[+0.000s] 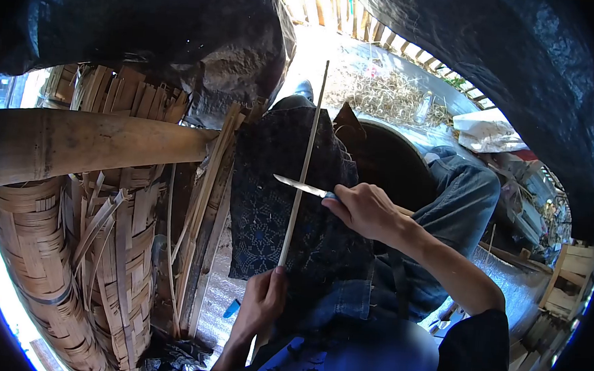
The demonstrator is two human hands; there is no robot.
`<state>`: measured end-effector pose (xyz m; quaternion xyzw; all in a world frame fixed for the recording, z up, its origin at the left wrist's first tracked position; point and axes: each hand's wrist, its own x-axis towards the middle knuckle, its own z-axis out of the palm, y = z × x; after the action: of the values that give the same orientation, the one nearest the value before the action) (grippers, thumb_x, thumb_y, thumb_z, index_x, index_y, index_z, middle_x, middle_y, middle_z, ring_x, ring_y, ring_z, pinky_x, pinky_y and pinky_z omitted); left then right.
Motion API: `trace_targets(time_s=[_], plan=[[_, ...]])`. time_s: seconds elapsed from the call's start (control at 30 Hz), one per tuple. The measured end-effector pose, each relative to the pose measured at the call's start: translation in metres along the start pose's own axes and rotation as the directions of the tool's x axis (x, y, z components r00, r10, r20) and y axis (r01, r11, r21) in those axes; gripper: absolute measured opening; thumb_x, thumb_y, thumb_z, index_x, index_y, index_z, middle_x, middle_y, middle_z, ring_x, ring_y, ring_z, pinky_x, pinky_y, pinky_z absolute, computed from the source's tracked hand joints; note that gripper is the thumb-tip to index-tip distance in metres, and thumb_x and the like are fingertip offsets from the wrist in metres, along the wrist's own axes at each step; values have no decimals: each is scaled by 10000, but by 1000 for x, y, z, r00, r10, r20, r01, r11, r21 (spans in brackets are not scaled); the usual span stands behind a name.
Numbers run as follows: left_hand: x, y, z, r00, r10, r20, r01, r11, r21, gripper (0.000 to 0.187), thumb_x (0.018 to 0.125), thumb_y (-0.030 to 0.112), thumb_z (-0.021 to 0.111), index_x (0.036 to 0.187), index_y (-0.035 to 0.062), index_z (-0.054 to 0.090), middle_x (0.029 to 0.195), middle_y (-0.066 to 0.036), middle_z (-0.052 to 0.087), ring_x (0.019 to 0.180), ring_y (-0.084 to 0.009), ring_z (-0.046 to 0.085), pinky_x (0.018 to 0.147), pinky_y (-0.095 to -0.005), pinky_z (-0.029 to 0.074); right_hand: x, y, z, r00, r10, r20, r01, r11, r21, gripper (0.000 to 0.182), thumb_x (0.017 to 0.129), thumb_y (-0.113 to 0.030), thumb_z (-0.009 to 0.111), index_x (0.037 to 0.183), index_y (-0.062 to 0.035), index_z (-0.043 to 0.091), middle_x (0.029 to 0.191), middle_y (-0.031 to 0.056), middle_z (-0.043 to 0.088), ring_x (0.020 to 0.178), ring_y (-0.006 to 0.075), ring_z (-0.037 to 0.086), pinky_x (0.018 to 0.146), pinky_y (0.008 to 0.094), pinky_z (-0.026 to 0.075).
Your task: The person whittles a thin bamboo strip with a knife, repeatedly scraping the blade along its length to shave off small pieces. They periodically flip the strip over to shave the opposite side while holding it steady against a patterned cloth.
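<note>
My left hand (262, 302) is closed around the lower end of a long, thin bamboo strip (307, 155). From there the strip slants up and away, over a dark blue patterned cloth (257, 231) that covers my leg. Wrapped around a knife handle is my right hand (367, 207), to the right of the strip. The knife (297, 183) points left, its blade lying across the strip at about mid-length. Whether the edge bites into the strip is too small to tell.
On the left stand woven bamboo baskets (39, 238), with a thick bamboo pole (102, 143) crossing in front. Split bamboo lengths (204, 200) lean beside my leg. Dark tarp (151, 20) hangs overhead. Straw (378, 88) lies ahead, and a wooden crate (570, 280) sits at right.
</note>
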<state>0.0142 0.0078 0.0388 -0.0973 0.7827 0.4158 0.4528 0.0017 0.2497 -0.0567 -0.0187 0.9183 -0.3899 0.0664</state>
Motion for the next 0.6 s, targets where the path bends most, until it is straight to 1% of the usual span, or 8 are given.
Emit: trace_targets(time_s=[0.03, 0.17, 0.23, 0.27, 0.33, 0.4, 0.47, 0.6], plan=[[1, -2, 0, 1000, 20, -3, -20, 999, 40, 444, 988, 274, 382, 667, -14, 487, 517, -31, 426, 489, -96, 408, 461, -297, 324, -2, -1, 1, 998, -1, 55, 1, 1000, 1, 429, 940, -356, 500, 681, -17, 546, 461, 126, 517, 394, 282, 552, 405, 386, 453], [1, -4, 0, 996, 84, -35, -78, 987, 140, 426, 981, 253, 389, 674, -26, 487, 514, -95, 451, 458, -164, 430, 464, -343, 333, 0, -2, -1, 1000, 19, 8, -19, 999, -41, 458, 932, -381, 508, 651, -20, 541, 469, 136, 527, 409, 300, 563, 422, 397, 465], [0, -3, 1, 989, 134, -65, -115, 963, 245, 411, 972, 235, 397, 675, -32, 494, 514, -167, 462, 433, -278, 452, 464, -394, 335, 2, -3, 3, 999, 33, 17, -32, 998, -57, 468, 933, -389, 502, 647, -21, 540, 467, 136, 527, 411, 301, 564, 424, 396, 466], [-1, -4, 2, 989, 134, -63, -115, 963, 242, 411, 972, 235, 397, 675, -32, 494, 514, -167, 462, 433, -278, 452, 464, -394, 335, 3, -4, 3, 999, 48, 23, -46, 996, -78, 478, 934, -397, 497, 643, -21, 539, 465, 137, 526, 413, 302, 565, 426, 396, 467], [-1, -6, 2, 980, 182, -83, -150, 943, 298, 410, 970, 231, 398, 669, -27, 503, 514, -199, 465, 443, -350, 463, 461, -420, 332, 5, -4, 2, 998, 52, 28, -51, 997, -56, 485, 935, -404, 491, 642, -21, 539, 464, 136, 526, 417, 302, 567, 425, 396, 466], [-4, -1, 3, 980, 175, -95, -139, 942, 306, 412, 971, 232, 399, 664, -24, 501, 508, -200, 460, 444, -360, 462, 460, -427, 330, 6, -4, 3, 998, 61, 34, -60, 998, -28, 492, 937, -410, 485, 640, -21, 539, 463, 135, 526, 421, 302, 570, 425, 397, 465], [-5, 1, 4, 980, 173, -101, -133, 940, 314, 415, 971, 233, 400, 659, -20, 500, 502, -202, 456, 444, -371, 461, 458, -433, 329, 8, -3, 1, 992, 107, 73, -107, 994, 2, 466, 924, -384, 520, 628, -24, 504, 471, 165, 498, 434, 348, 543, 418, 412, 443], [-6, 3, 4, 971, 218, -102, -171, 923, 343, 421, 973, 238, 396, 654, -20, 489, 498, -201, 451, 443, -363, 462, 458, -434, 328, 9, -1, 4, 996, 83, 32, -83, 996, -7, 467, 929, -385, 510, 631, -25, 507, 469, 160, 500, 432, 342, 545, 411, 412, 443]])
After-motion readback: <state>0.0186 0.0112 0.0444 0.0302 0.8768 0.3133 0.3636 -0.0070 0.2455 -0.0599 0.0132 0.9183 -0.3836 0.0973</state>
